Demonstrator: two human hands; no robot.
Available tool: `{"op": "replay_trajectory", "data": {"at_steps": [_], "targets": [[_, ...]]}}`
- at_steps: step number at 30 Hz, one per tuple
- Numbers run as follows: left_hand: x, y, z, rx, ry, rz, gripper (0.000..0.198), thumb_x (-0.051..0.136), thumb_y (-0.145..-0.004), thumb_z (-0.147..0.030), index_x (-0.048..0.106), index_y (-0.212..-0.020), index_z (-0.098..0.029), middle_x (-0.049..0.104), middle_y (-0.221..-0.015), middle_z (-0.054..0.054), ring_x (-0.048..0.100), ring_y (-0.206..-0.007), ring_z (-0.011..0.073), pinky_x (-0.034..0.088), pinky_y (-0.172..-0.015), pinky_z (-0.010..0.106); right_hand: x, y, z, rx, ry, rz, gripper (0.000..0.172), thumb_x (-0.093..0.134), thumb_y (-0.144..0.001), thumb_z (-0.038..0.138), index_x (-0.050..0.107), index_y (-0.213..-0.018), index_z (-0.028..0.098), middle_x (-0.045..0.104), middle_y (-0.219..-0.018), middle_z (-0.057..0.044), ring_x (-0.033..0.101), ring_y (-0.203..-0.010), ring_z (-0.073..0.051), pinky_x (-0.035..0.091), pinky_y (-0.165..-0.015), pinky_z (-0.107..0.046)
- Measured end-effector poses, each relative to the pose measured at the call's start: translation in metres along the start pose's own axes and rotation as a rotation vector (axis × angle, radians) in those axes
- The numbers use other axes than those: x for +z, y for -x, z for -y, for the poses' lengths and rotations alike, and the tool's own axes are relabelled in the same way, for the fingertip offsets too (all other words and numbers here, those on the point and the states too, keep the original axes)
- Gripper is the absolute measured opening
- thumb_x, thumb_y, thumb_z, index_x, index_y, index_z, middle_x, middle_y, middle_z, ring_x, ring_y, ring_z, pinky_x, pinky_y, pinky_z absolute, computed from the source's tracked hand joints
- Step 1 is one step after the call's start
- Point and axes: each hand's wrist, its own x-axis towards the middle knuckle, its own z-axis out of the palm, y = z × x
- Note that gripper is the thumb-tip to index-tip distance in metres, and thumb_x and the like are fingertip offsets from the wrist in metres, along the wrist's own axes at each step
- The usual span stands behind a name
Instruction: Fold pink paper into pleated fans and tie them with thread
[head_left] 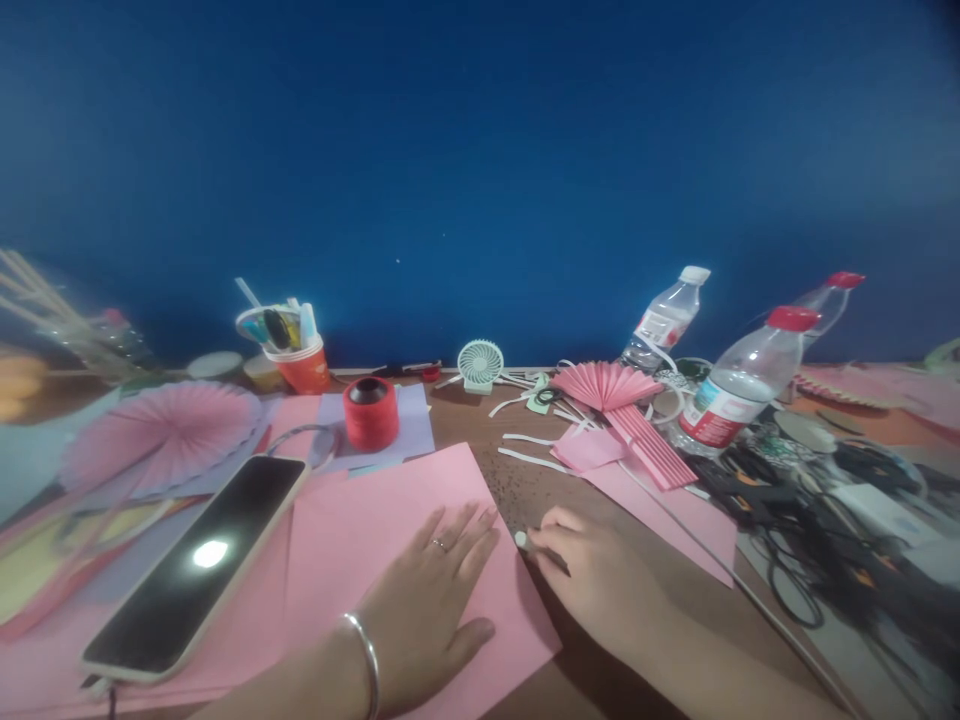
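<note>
My left hand lies flat on a sheet of pink paper, its fingers spread slightly. It wears a ring and a silver bracelet. Just beyond the sheet's right edge, my right hand is closed, pinching a small white piece at the fingertips. Most of that piece is hidden, so its kind is unclear. Dark specks are scattered on the brown table above it. A phone rests on more pink paper to the left.
Behind the sheet stand a red thread spool, a cup of pens and a small fan. Folded pink paper, a plastic bottle and tangled black cables crowd the right. A pleated pink paper circle lies left.
</note>
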Motion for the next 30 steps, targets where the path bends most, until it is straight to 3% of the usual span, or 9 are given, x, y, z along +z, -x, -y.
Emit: {"op": "replay_trajectory", "data": {"at_steps": [30], "targets": [[0.000, 0.000, 0.001, 0.031, 0.019, -0.015, 0.062, 0.032, -0.087, -0.040, 0.001, -0.138, -0.025, -0.001, -0.145, 0.001, -0.001, -0.132, 0.0232, 0.002, -0.107, 0.044, 0.005, -0.010, -0.003, -0.005, -0.025, -0.045, 0.024, 0.042, -0.083, 0.015, 0.063, -0.074, 0.023, 0.055, -0.076, 0.002, 0.053, -0.067, -0.010, 0.036, -0.063, -0.022]]}}
